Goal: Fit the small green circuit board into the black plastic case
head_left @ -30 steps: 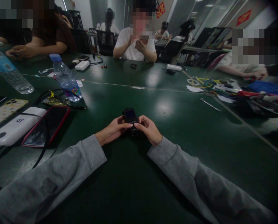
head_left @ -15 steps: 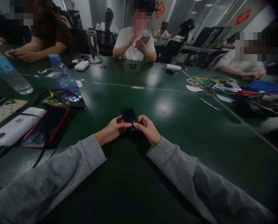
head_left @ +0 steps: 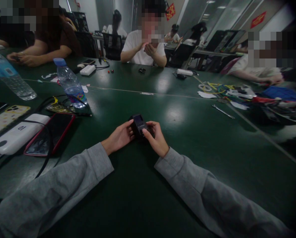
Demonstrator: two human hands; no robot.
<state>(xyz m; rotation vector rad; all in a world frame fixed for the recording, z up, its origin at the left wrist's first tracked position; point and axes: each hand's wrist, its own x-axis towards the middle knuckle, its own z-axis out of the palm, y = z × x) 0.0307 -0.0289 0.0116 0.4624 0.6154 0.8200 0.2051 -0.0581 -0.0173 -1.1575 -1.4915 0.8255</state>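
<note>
Both forearms, clothed in long heather-grey knit sleeves, reached in from the lower corners of the frame and converged near its center. The bare left hand [head_left: 120, 138] angled up and to the right, its thumb [head_left: 127, 124] extended along the upper side and its other fingers [head_left: 132, 133] bent beneath. The bare right hand [head_left: 158, 139] pointed up and to the left, its thumb [head_left: 148, 135] slanting inward across the front and its index finger [head_left: 153, 124] bent above it. The hands faced each other, near but apart. The left cuff [head_left: 102, 160] and the right cuff [head_left: 167, 161] ended at the wrists, and folds creased both sleeves.
</note>
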